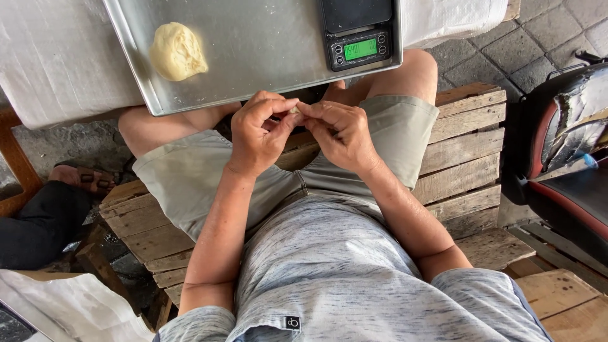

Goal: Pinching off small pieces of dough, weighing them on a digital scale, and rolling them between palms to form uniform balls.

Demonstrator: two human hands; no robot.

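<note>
My left hand (258, 130) and my right hand (342, 132) meet in front of me, just below the near edge of a metal tray (253, 50). Their fingertips pinch a small pale piece of dough (295, 110) between them; most of it is hidden by the fingers. On the tray's left part lies a larger lump of pale yellow dough (177, 50). A black digital scale (360, 31) with a lit green display stands on the tray's right end.
I sit on a wooden pallet seat (465, 158). The tray rests on a white cloth-covered surface (57, 57). Another person's foot and dark trouser leg (57, 209) are at the left. A motorbike seat (570, 152) stands at the right on paving stones.
</note>
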